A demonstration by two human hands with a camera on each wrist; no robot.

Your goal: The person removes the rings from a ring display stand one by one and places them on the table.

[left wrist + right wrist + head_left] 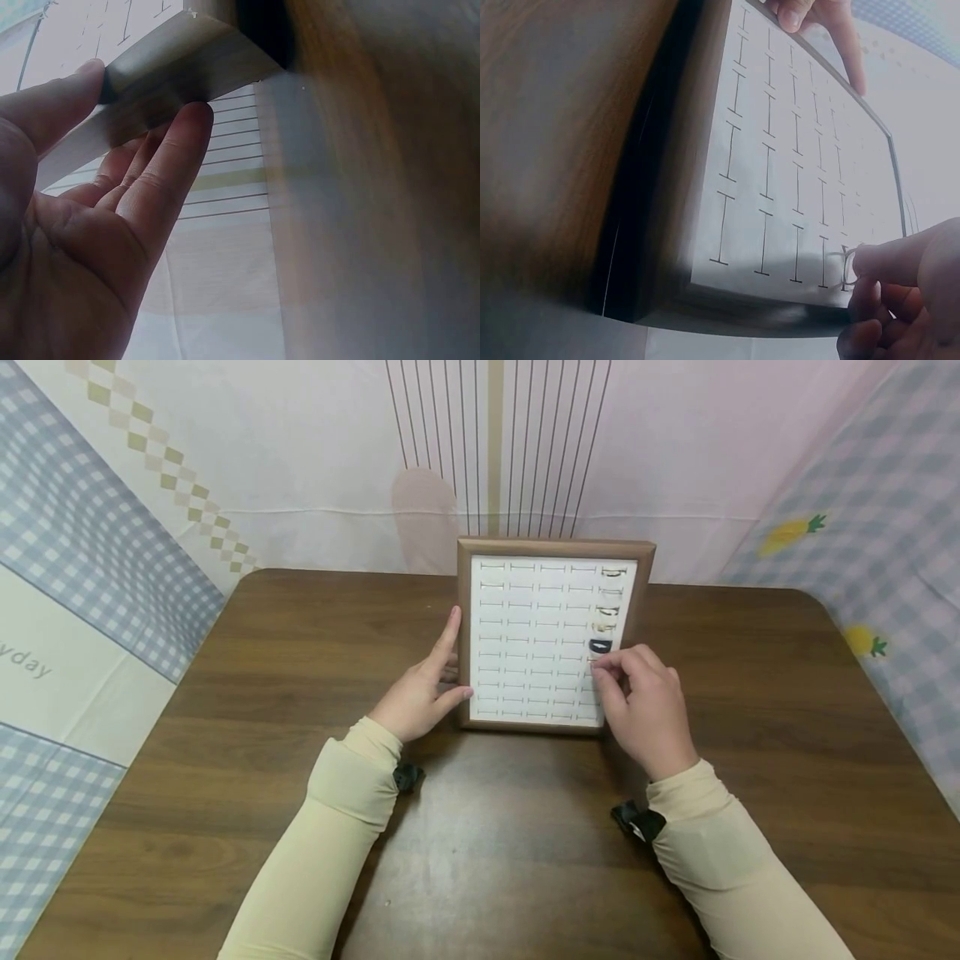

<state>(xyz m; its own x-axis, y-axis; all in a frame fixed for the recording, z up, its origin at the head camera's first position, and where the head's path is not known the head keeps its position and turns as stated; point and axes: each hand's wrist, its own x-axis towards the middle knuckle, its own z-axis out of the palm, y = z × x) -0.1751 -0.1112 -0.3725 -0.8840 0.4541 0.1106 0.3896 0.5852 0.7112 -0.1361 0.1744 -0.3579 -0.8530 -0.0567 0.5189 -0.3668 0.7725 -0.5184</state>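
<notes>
A wooden-framed ring display board (pixel 536 635) stands tilted back on the table, its white face marked with rows of slots. My left hand (pixel 420 693) holds its left side, thumb on the front edge and other fingers along the side and behind. In the left wrist view, the thumb (pixel 71 97) lies across the frame's edge (pixel 172 67). My right hand (pixel 648 706) pinches a thin ring (pixel 847 266) at a slot in the rightmost column. Above it, that column holds several rings, including a dark one (pixel 599 646) and a gold-toned one (pixel 602 627).
The brown wooden table (pixel 510 852) spreads around the board. Behind it hangs a pale printed cloth (pixel 300 452), with checked cloth (pixel 885 485) at the right. Dark wrist devices (pixel 637 821) sit at both cuffs.
</notes>
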